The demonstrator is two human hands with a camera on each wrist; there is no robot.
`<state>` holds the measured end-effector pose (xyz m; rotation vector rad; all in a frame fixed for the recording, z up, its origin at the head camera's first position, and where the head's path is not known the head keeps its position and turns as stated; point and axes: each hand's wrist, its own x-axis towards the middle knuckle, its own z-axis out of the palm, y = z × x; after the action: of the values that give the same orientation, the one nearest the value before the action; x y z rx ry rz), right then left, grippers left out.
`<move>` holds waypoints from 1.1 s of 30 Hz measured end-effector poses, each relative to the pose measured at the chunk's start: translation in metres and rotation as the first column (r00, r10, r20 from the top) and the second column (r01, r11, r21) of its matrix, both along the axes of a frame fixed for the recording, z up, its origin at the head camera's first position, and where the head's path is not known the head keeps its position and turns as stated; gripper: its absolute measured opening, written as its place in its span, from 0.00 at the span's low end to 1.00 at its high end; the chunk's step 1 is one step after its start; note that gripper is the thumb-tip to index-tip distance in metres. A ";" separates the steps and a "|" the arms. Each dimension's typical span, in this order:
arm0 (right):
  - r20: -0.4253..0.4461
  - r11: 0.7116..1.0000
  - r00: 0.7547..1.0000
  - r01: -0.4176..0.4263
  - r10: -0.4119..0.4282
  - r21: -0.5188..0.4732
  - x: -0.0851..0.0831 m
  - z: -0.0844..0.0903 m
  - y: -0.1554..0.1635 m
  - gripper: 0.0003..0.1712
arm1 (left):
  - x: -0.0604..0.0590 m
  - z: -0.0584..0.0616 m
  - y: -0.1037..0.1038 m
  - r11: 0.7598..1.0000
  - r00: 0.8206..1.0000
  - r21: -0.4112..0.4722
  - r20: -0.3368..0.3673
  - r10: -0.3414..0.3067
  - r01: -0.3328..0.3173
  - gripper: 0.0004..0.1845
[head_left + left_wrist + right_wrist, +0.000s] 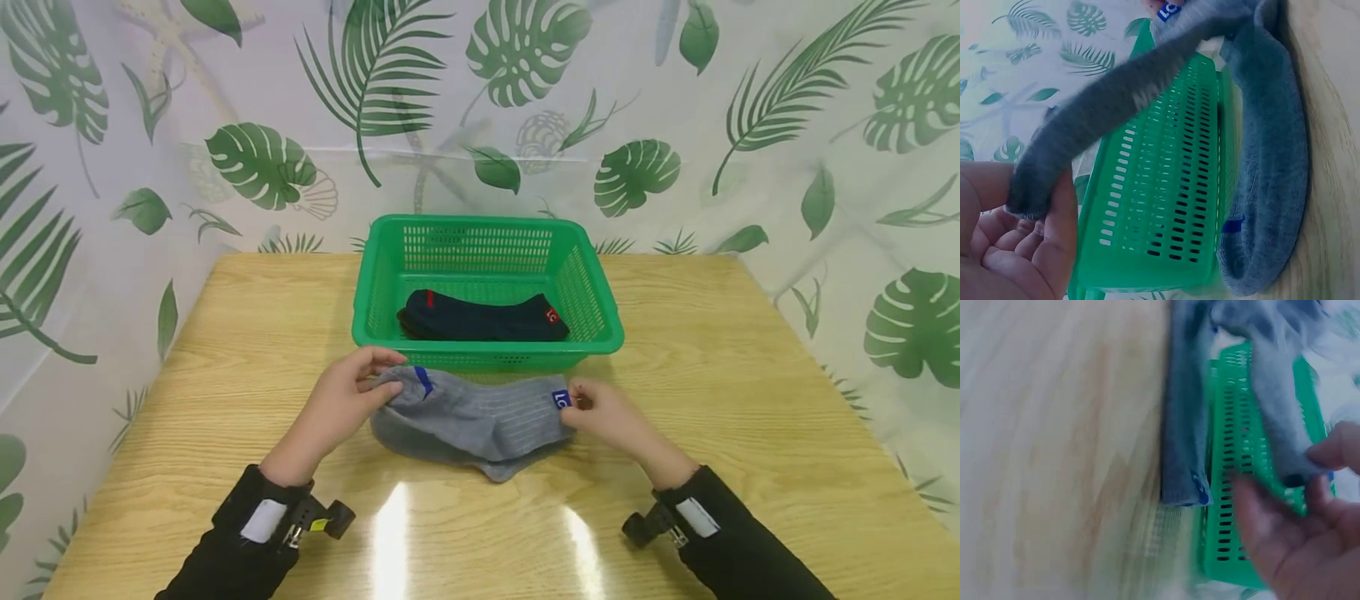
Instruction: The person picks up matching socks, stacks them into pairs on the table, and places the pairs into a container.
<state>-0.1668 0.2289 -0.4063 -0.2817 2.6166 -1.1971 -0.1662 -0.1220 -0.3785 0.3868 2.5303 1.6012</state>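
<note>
Left hand [347, 400] and right hand [603, 415] each pinch one end of grey socks [480, 421], near green basket [487, 292] on desk [750, 375].

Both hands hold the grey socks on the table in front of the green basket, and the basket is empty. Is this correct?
Not quite. The green basket is not empty: the head view shows dark navy socks lying in it. The rest is right: the left hand and the right hand hold the grey socks on the table before it.
</note>
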 end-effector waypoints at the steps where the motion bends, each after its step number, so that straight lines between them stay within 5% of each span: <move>1: 0.030 0.996 0.999 0.018 -0.016 -0.086 0.000 0.001 0.004 0.12 | 0.000 0.001 -0.002 1.000 1.000 0.019 0.030 0.001 -0.001 0.16; 4: 0.157 0.955 0.987 0.077 -0.032 -0.288 0.001 0.003 0.010 0.10 | -0.003 -0.002 -0.006 0.999 0.992 0.040 0.122 -0.001 -0.004 0.16; 7: 0.238 0.940 0.971 0.091 -0.010 -0.328 0.001 0.002 0.010 0.08 | -0.007 -0.008 -0.007 1.000 0.983 0.012 0.186 -0.013 0.011 0.17; 12: 0.136 0.982 0.990 -0.005 0.031 -0.190 -0.003 -0.009 0.003 0.11 | -0.016 -0.027 -0.004 0.990 0.985 -0.130 0.170 -0.025 0.047 0.18; 17: 0.007 0.999 1.000 -0.012 0.012 -0.033 -0.004 -0.018 -0.005 0.08 | -0.019 -0.039 0.001 0.969 0.994 -0.246 0.109 0.003 0.024 0.16; 26: -0.131 0.980 0.991 0.003 0.024 0.197 -0.001 -0.017 -0.012 0.07 | -0.020 -0.048 0.004 0.926 1.000 -0.377 0.023 -0.003 0.011 0.15; 33: -0.153 0.970 0.988 0.008 0.030 0.241 -0.002 -0.017 -0.013 0.10 | -0.022 -0.052 0.006 0.902 0.999 -0.431 0.036 0.015 0.002 0.13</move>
<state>-0.1691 0.2156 -0.4238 -0.3539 2.8557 -0.8717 -0.1882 -0.1161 -0.4309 0.2904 2.7513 0.9858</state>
